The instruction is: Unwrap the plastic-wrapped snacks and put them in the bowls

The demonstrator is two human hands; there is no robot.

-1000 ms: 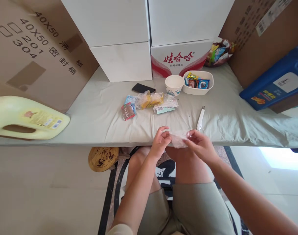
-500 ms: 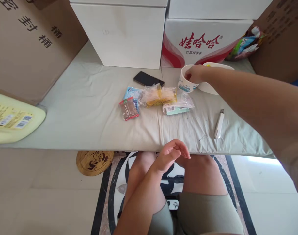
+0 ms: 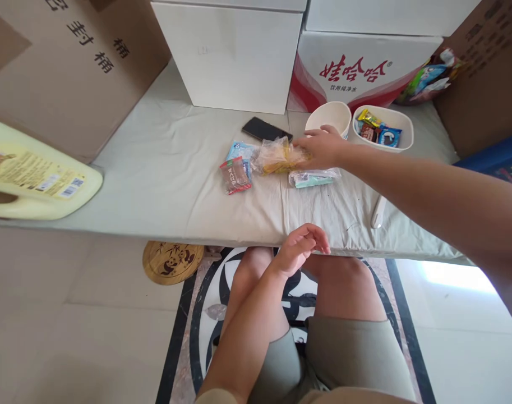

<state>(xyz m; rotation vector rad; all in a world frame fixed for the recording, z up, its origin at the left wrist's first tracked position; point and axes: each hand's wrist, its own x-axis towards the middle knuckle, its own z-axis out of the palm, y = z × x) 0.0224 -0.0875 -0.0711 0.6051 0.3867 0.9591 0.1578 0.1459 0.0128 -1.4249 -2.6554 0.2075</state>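
My right hand (image 3: 325, 147) reaches over the right end of a clear plastic packet with yellow edging (image 3: 276, 157). Its fingers are stretched out onto the packet, and its thumb is hard to see. Just behind the hand stands a white paper cup (image 3: 329, 115). My left hand (image 3: 301, 248), loosely curved with fingers apart and holding nothing, hovers at the bench's front edge above my lap. Left of the clear packet lie a red-edged brown packet (image 3: 235, 175) and a blue packet (image 3: 240, 150). A pale green packet in clear wrap (image 3: 314, 178) lies below my right hand.
A white tub (image 3: 409, 132) with several small wrapped snacks stands beside the cup. A black phone (image 3: 266, 129) lies behind the packets. Right of them is a white utility knife (image 3: 378, 212), partly covered by my forearm. White boxes (image 3: 243, 62) line the back; a yellow jug (image 3: 49, 179) is at left.
My right hand has come out of the paper cup and moved left onto the clear packet. The view has shifted slightly, and the snacks in the tub now show. My left hand stays much the same.
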